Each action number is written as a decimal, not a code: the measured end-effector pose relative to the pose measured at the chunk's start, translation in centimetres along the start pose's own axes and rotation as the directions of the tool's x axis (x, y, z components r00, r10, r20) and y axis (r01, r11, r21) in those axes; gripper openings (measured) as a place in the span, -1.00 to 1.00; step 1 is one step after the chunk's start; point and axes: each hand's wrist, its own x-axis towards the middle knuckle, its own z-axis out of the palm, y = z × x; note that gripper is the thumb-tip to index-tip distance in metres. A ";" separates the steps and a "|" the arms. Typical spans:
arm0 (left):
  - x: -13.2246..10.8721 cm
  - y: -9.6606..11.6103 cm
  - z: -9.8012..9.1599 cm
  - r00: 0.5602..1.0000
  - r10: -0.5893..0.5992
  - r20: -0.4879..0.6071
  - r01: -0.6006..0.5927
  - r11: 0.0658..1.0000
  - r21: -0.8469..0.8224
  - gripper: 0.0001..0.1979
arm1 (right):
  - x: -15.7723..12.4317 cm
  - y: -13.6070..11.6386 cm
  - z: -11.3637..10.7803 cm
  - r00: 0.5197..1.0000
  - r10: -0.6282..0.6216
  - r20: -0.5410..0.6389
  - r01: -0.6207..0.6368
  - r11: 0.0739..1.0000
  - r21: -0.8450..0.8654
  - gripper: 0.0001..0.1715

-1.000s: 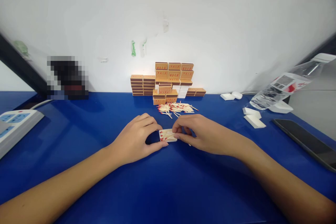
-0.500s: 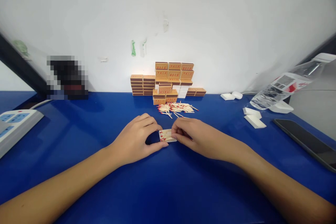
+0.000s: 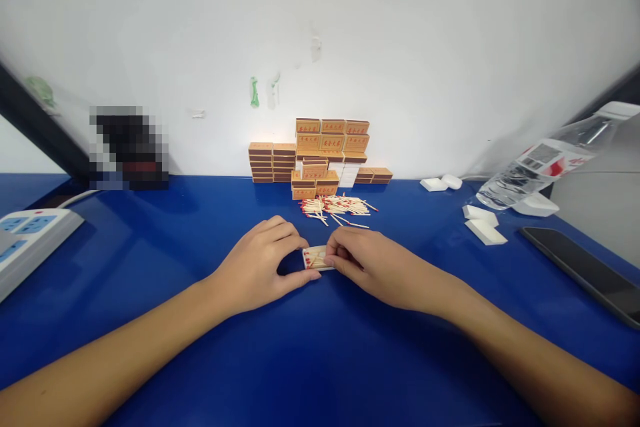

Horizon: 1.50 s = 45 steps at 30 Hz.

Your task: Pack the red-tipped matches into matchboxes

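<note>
A small white matchbox tray (image 3: 325, 269) lies on the blue tabletop, with red-headed matches (image 3: 313, 258) inside it. My left hand (image 3: 263, 267) grips the tray's left end between thumb and forefinger. Over the right end of the tray, my right hand (image 3: 363, 257) has its thumb and fingertips pinched together. Those fingers cover part of the matches, and whatever is between them is hidden. Just beyond the hands lies a loose pile of matches (image 3: 345, 205), a few of them apart from the rest.
Orange matchboxes (image 3: 332, 143) are stacked against the wall behind the pile. White trays (image 3: 485, 232), a plastic bottle (image 3: 545, 160) and a dark phone (image 3: 585, 273) are at the right. A power strip (image 3: 45, 233) sits at the left edge.
My right hand has shifted very slightly left and down over the tray. The matches in the tray lie a little differently. The left hand stays put.
</note>
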 end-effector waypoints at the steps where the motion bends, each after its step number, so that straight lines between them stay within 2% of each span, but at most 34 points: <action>1: 0.0 0.0 0.0 1.000 -0.001 -0.001 0.001 1.000 0.000 -0.69 | 0.0 -0.1 0.1 1.000 0.002 -0.001 -0.002 1.000 0.009 -0.81; 10: 0.0 0.1 0.0 1.000 0.004 0.001 -0.004 1.000 -0.005 -0.69 | 0.3 0.1 -0.1 0.995 -0.003 -0.098 0.004 1.000 0.000 -0.86; 13: 0.0 0.0 0.0 1.000 0.009 -0.001 -0.009 1.000 0.000 -0.68 | 0.2 0.5 -0.5 0.994 -0.044 -0.104 0.044 0.999 -0.009 -0.86; 25: 0.0 0.2 -0.1 0.998 0.053 0.021 -0.051 0.995 -0.082 -0.71 | 0.3 0.4 0.4 0.990 -0.136 -0.034 0.139 0.986 0.092 -0.85; 33: 0.0 0.3 -0.1 0.997 0.073 0.026 -0.071 0.995 -0.076 -0.71 | 0.4 0.2 0.2 0.987 -0.153 0.049 0.153 0.988 -0.002 -0.83; 37: 0.0 0.3 -0.1 0.998 0.057 0.015 -0.056 0.997 -0.045 -0.71 | 0.0 0.3 0.0 0.986 -0.169 0.015 0.169 0.982 -0.084 -0.85; 41: 0.0 0.3 -0.1 0.999 0.051 0.013 -0.051 0.998 -0.034 -0.70 | -0.1 0.4 -0.2 0.983 -0.181 0.021 0.182 0.979 -0.096 -0.85; 45: 0.0 0.2 0.0 0.999 0.043 -0.002 -0.043 0.999 -0.022 -0.69 | 0.1 0.9 -1.5 0.982 -0.162 -0.101 0.146 0.979 -0.145 -0.84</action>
